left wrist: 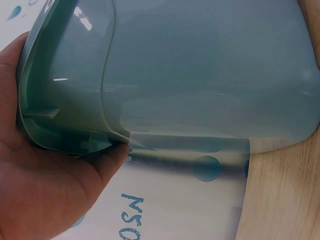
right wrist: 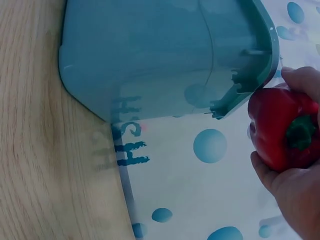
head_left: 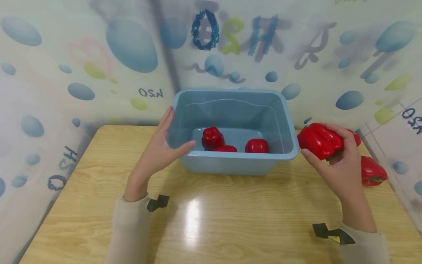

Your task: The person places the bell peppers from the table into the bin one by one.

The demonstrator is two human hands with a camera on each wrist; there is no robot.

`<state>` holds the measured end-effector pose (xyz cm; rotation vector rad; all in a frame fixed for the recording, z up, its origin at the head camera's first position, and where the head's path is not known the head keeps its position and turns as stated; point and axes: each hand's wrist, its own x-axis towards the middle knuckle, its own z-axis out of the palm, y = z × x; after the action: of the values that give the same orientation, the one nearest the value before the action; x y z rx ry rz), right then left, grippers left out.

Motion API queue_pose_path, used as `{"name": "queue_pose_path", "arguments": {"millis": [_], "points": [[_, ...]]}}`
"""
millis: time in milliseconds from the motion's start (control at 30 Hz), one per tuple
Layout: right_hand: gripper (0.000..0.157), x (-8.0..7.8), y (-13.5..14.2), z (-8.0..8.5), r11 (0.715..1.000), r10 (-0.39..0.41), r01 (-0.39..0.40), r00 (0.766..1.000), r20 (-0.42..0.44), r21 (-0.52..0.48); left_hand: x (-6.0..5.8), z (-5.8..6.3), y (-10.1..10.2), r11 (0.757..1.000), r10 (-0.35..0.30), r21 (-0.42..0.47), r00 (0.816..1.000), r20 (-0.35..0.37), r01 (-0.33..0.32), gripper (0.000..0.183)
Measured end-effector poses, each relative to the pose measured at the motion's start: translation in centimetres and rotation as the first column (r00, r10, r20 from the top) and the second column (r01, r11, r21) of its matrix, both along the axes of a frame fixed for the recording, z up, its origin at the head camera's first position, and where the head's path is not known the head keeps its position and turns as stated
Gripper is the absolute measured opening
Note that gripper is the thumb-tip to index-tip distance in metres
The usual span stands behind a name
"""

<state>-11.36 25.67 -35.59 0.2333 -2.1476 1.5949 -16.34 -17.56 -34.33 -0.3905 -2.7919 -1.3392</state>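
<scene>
A light blue plastic bin [head_left: 227,163] stands on the wooden table, with red bell peppers lying inside; three show, at the left [head_left: 212,138], the front middle [head_left: 225,149] and the right [head_left: 257,146]. My left hand [head_left: 158,146] holds the bin's front left corner, thumb across the front rim and fingers along the outer left side. Just outside the right rim, my right hand [head_left: 346,172] grips a large red bell pepper [head_left: 318,141] between thumb and fingers. Its green stem end [right wrist: 301,132] faces the right wrist camera.
Right of my right hand, another red bell pepper [head_left: 373,171] lies on the table [head_left: 250,216]. Part of one more red pepper [head_left: 356,137] shows behind that hand. A white wall covering [head_left: 184,66] with blue drops rises behind the bin.
</scene>
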Motion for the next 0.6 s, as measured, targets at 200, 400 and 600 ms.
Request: {"name": "queue_pose_path", "arguments": {"millis": [200,400,600], "points": [[0.086,0.0,-0.4,0.0,0.994,0.067,-0.075,0.993,-0.097,-0.085,0.1,0.0,-0.1,1.0,0.001,0.001,1.0,-0.002,-0.001,0.103],[0.087,0.2,-1.3,0.3,0.966,0.167,-0.199,0.967,-0.191,-0.164,0.0,-0.1,0.0,1.0,0.003,-0.002,1.0,-0.001,-0.003,0.103],[0.089,0.2,-1.6,0.5,0.964,0.188,-0.22,0.961,-0.205,-0.147,0.0,0.0,-0.1,1.0,-0.003,0.006,1.0,-0.002,0.003,0.103]]}}
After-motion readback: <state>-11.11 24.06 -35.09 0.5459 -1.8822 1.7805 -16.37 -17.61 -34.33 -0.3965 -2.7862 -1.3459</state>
